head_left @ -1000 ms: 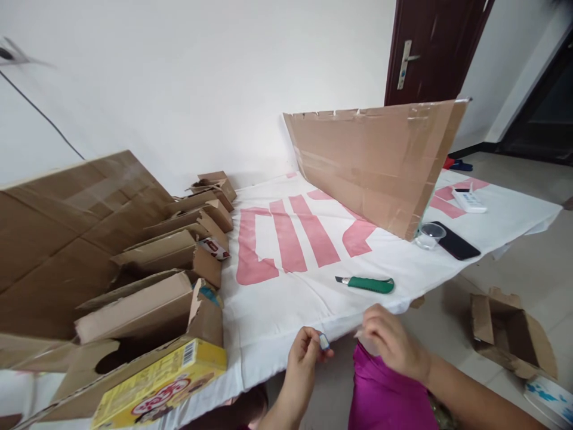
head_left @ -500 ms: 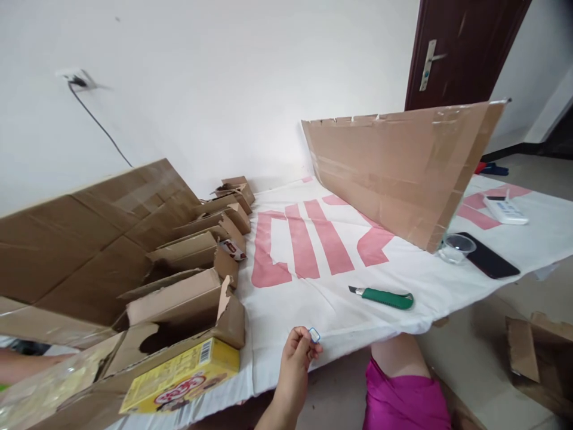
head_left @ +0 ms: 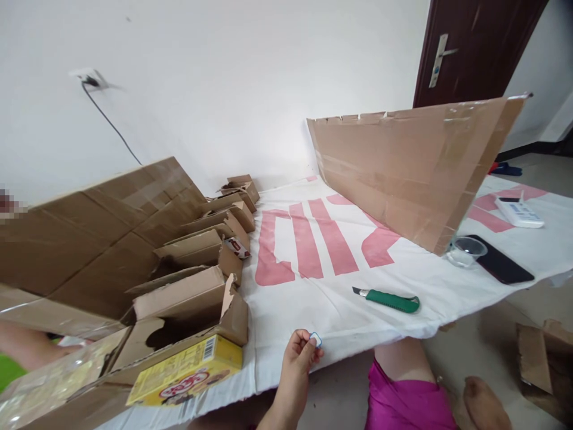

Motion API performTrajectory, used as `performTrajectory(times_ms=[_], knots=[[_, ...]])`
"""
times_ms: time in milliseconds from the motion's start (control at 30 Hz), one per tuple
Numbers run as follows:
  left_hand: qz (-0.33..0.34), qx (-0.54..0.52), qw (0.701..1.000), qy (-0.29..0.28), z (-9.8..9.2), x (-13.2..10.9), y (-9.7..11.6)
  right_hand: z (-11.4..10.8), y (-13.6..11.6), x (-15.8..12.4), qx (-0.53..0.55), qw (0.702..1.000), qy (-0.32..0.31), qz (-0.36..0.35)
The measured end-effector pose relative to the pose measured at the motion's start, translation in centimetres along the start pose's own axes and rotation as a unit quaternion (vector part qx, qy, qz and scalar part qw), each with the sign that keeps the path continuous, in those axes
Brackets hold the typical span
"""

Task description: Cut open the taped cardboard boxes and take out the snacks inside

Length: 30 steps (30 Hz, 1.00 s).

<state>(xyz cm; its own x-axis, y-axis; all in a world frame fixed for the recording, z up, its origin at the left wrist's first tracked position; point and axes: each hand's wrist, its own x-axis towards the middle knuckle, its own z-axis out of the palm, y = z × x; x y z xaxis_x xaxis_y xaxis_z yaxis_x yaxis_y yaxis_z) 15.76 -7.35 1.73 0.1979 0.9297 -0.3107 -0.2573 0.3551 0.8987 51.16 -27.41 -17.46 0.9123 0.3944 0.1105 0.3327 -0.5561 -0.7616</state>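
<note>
My left hand (head_left: pixel 299 352) is closed at the table's front edge, thumb against the curled fingers. It pinches a small white piece with a blue edge (head_left: pixel 316 339), too small to identify. To its right on the white cloth (head_left: pixel 286 307) lies a green utility knife (head_left: pixel 389 300), blade pointing left. A yellow printed box (head_left: pixel 188 371) leans beside the open cardboard compartments (head_left: pixel 235 313) on the left. My right hand is not in view.
A tall cardboard panel (head_left: pixel 394 167) stands at the back right. Near it are a clear cup (head_left: pixel 465 251), a black phone (head_left: pixel 504 260) and a white device (head_left: pixel 519 212). Another person's arm (head_left: pixel 27 343) reaches in at the far left behind cardboard. An open box (head_left: pixel 535 358) sits on the floor.
The view has shifted slightly, moving most things a little to the right. The small piece now shows flatter between my left fingers. More of the other person's arm shows, and a foot appears below right.
</note>
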Motion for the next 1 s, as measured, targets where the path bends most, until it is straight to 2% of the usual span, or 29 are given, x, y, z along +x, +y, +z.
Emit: performTrajectory(times_ms=[67, 133, 200, 233, 300, 367, 433, 500, 533, 600, 733, 900, 1000], knots=[[0.003, 0.003, 1.0, -0.005, 0.2, -0.3, 0.0, -0.6, -1.7, 2.2, 0.011, 0.999, 0.035, 0.013], [0.007, 0.008, 1.0, -0.015, 0.5, -0.6, 0.1, -1.3, -4.4, 3.3, 0.032, 0.998, 0.061, 0.0], [0.007, 0.013, 0.999, -0.031, 0.9, -1.0, 0.2, -2.0, -8.5, 2.8, 0.084, 0.994, 0.056, -0.045], [0.005, 0.014, 0.999, -0.04, 1.1, -1.2, 0.2, -2.2, -10.9, 2.0, 0.136, 0.987, 0.03, -0.085], [0.004, 0.021, 0.998, -0.062, 1.5, -1.6, 0.0, -2.3, -16.2, -0.4, 0.196, 0.959, -0.059, -0.194], [0.012, 0.034, 0.995, -0.089, 1.6, -1.9, -0.3, -1.9, -21.1, -3.3, 0.228, 0.909, -0.209, -0.281], [0.024, 0.048, 0.992, -0.111, 1.6, -2.1, -0.9, -1.1, -24.8, -5.9, 0.249, 0.857, -0.346, -0.289], [0.033, 0.053, 0.991, -0.12, 1.4, -2.2, -1.5, -0.1, -27.1, -7.8, 0.271, 0.816, -0.438, -0.263], [0.035, 0.054, 0.991, -0.12, 1.2, -2.2, -1.7, 0.3, -27.8, -8.5, 0.273, 0.804, -0.462, -0.255], [0.041, 0.052, 0.991, -0.117, 0.9, -2.4, -2.1, 1.0, -28.4, -9.4, 0.259, 0.8, -0.475, -0.262], [0.05, 0.053, 0.99, -0.118, 0.9, -2.9, -1.8, 1.1, -28.6, -9.7, 0.23, 0.806, -0.441, -0.321], [0.052, 0.17, 0.971, -0.158, 1.6, -3.5, 0.0, 0.3, -28.7, -9.4, 0.226, 0.776, -0.405, -0.427], [0.049, 0.218, 0.962, -0.157, 1.9, -3.4, 0.6, 0.2, -28.4, -9.4, 0.217, 0.761, -0.375, -0.483]])
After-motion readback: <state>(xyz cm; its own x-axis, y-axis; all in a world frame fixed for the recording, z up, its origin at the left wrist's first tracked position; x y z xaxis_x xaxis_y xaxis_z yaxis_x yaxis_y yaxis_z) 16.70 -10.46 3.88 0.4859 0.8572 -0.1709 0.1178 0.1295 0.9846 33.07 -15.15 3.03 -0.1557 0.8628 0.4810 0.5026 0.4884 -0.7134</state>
